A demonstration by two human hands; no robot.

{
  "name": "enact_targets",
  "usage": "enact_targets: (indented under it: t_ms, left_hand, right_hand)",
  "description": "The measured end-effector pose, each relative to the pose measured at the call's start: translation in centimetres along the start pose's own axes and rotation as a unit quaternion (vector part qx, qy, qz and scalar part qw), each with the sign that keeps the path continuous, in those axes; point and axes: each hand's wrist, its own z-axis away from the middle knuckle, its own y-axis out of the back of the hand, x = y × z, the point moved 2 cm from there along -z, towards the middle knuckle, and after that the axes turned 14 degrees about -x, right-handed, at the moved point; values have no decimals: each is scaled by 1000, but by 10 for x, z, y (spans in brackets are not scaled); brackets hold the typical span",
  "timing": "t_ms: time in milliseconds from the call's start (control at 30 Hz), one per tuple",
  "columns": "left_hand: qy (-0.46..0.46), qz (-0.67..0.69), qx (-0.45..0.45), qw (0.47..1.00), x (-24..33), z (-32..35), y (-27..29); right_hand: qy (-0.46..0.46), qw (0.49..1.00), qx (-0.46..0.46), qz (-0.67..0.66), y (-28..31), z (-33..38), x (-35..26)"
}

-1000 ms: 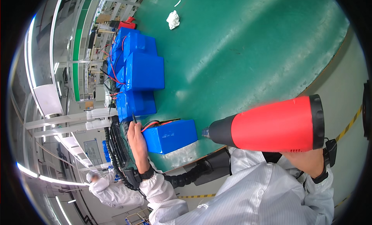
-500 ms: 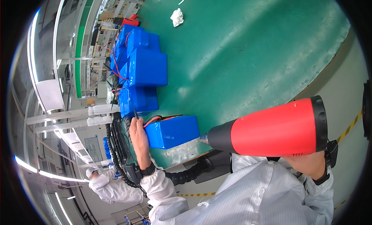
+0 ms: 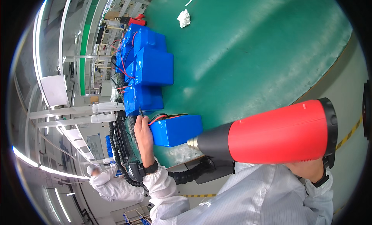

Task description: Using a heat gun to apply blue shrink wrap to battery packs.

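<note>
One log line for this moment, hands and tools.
left hand: grips blue pack at its end | right hand: holds red heat gun, nozzle at pack's near side | green mat: more blue packs, white wad

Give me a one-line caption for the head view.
Left hand steadies a blue pack while a red heat gun points at it.

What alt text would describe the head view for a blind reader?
The right hand aims a red heat gun at a blue wrapped block steadied by the left hand on a green table. More blue blocks lie behind.
</note>
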Motion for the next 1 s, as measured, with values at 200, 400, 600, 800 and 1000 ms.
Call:
enact_targets:
  t_ms: [200,400,600,800,1000]
  left_hand:
    - [0,4,-9,1000,3,-1,0]
    - [-7,9,-9,1000,5,-1,-1]
    - [-2,21,-17,1000,2,-3,-1]
    - [-21,29,11,999,5,-2,-1]
    - [-104,74,-14,992,34,-25,-8]
  right_hand:
    - [28,995,-5,93,4,5,4]
    - [50,991,-13,127,3,7,3]
    - [60,988,-10,140,6,5,1]
    - [77,981,79,159,21,8,0]
    - [-63,940,291,-166,35,17,35]
